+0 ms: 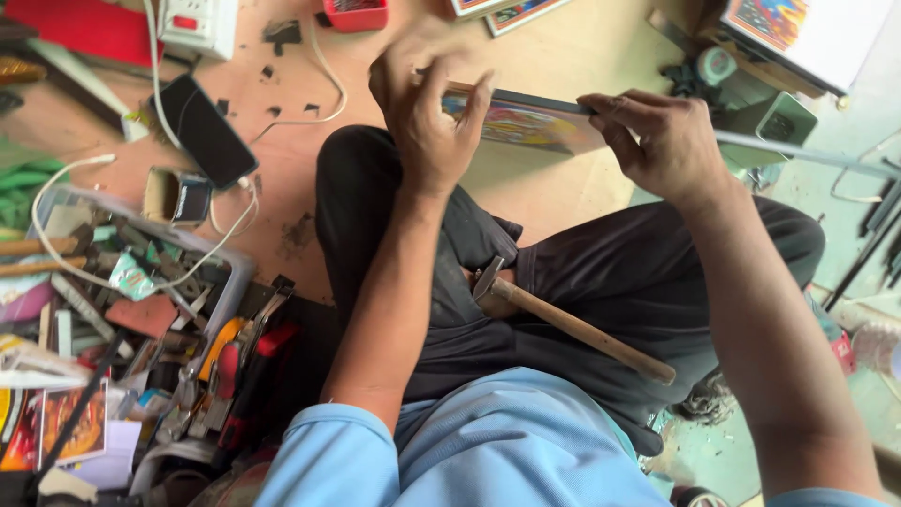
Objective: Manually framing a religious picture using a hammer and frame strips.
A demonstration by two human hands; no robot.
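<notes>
Left hand (427, 117) curled around the near end of a flat, dark-edged picture frame with a bright multicoloured print (526, 120), fingers closed over its top edge, thumb behind. Right hand (657, 141) pinching the same frame's upper edge farther along, fingertips pressed together on the rim. Frame held edge-up above the person's knees, over the pale wooden floor (544, 56). Wooden-handled hammer with a grey steel head (563, 324) lying across the lap on the dark trousers (619, 272), touched by neither hand. Toward the floor's left edge: black smartphone (205, 131) on a white cable, just beside a small roll of tape (174, 197). Clear plastic tray of mixed hand tools (131, 291) at the lower left corner.
</notes>
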